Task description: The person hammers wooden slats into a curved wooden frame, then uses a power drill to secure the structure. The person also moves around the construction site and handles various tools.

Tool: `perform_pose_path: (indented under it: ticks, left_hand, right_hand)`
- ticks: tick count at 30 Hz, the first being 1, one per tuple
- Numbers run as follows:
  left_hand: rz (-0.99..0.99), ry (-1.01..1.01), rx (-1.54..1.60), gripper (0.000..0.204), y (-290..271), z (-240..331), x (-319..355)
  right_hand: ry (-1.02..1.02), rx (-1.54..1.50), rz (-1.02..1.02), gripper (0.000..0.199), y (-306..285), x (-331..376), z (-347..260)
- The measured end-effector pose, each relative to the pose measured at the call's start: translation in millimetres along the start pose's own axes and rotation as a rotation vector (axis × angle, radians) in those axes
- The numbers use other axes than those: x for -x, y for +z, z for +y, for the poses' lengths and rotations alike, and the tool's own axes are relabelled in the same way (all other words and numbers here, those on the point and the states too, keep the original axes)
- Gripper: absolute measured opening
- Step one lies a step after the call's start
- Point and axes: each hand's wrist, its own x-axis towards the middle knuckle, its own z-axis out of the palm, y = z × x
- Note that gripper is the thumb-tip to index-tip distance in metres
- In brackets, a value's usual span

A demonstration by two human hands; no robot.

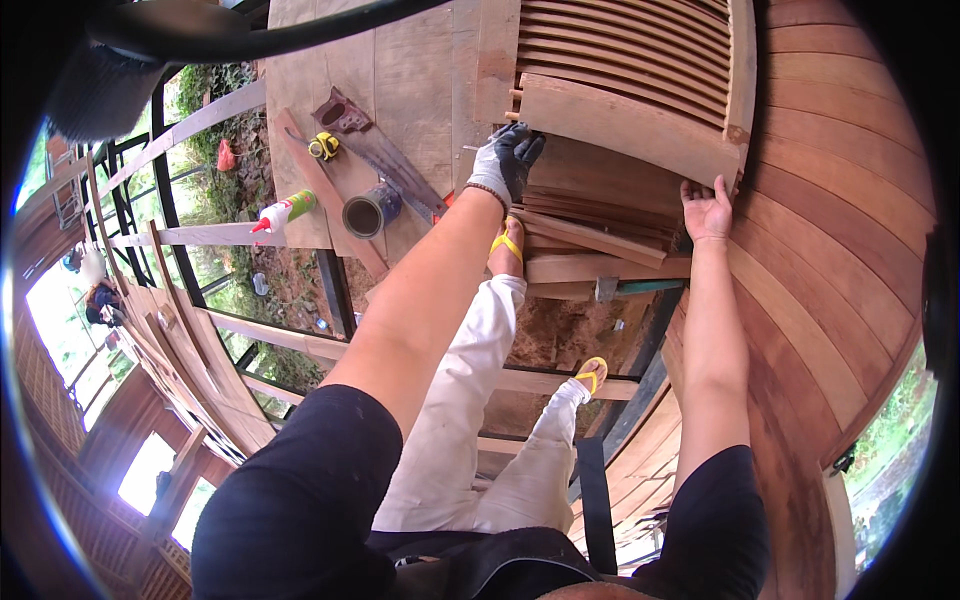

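A slatted wooden louvre panel (pixel 625 50) lies at the top, with a loose wide wooden rail (pixel 620 125) along its near side. My left hand (pixel 507 160), in a grey and black glove, is closed at the rail's left end, beside short exposed pegs; its fingers are partly hidden. A thin pale stick (pixel 470 148) shows beside the glove, and I cannot make out whether it is held. My bare right hand (pixel 708 210) is palm up at the rail's right end, its thumb and fingers at the edge, some fingers hidden beneath.
On the plywood (pixel 415 70) to the left lie a handsaw (pixel 385 160), a yellow tape measure (pixel 323 146), a glue bottle (pixel 285 212) and an open can (pixel 371 211). Loose wooden strips (pixel 600 235) lie below the rail. Open gaps show between floor beams (pixel 570 384). Curved planking (pixel 830 200) rises at right.
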Motion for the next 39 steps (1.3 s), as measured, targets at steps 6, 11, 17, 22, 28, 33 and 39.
perform_pose_path:
  ticks: [6, 11, 17, 22, 28, 33, 39]
  left_hand:
    - [0.189, -0.176, 0.133, 0.041, 38, 12, 15]
    - [-0.154, 0.133, -0.186, 0.039, -49, -11, -32]
    - [0.129, -0.19, 0.046, 0.036, 15, 21, 3]
    - [0.083, -0.212, -0.01, 0.032, 7, 23, 2]
    - [0.142, -0.247, -0.15, 0.029, 28, 31, 7]
    - [0.057, -0.336, 0.064, 0.036, 16, 15, -9]
    - [0.094, -1.054, 1.472, 0.044, -101, 20, -77]
  right_hand:
    - [-0.009, 0.058, 0.012, 0.046, -4, -1, -9]
    - [0.05, 0.177, -0.013, 0.047, 29, -10, 0]
    - [-0.069, 0.174, 0.141, 0.045, 29, -5, 0]
    - [-0.101, 0.152, 0.183, 0.044, 29, -14, 9]
    - [-0.137, 0.172, 0.272, 0.045, 31, -14, 12]
    - [-0.083, 0.181, 0.259, 0.047, 38, 5, 9]
    - [-0.055, 0.212, 0.099, 0.054, 44, -9, 20]
